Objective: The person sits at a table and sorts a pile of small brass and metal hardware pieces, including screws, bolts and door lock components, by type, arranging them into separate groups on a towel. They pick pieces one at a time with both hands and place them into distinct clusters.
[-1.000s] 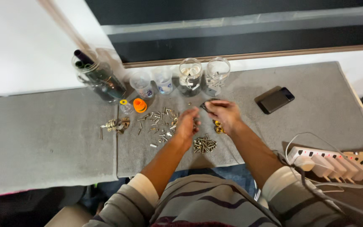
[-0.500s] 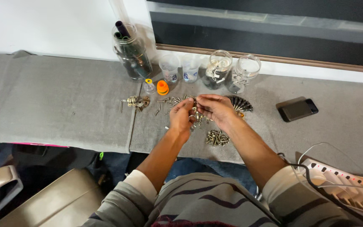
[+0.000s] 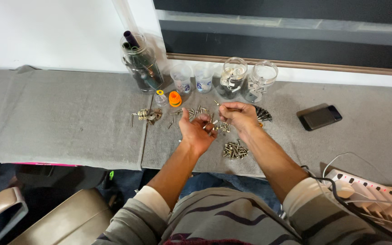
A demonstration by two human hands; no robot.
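Note:
My left hand (image 3: pixel 197 131) is palm up above the grey mat (image 3: pixel 69 122), cupping several small metal screws. My right hand (image 3: pixel 237 116) is just to its right, fingers pinched on one thin screw (image 3: pixel 218 104) held level above the loose screws (image 3: pixel 196 112) scattered on the mat. A small pile of screws (image 3: pixel 235 149) lies just below my right wrist. A fan of dark screws (image 3: pixel 264 114) shows behind my right hand.
Along the back stand a jar of dark tools (image 3: pixel 141 63), two plastic cups (image 3: pixel 192 78) and two glass jars (image 3: pixel 246 79). An orange cap (image 3: pixel 174 98), a small bottle (image 3: pixel 160 97), brass hardware (image 3: pixel 147 115), a phone (image 3: pixel 320 117) and a power strip (image 3: pixel 373 188) are nearby. A chair (image 3: pixel 46 218) sits lower left.
The camera view has shifted so the table sits more to the right. My left hand has turned palm up with screws in it, and my right hand has lifted a screw.

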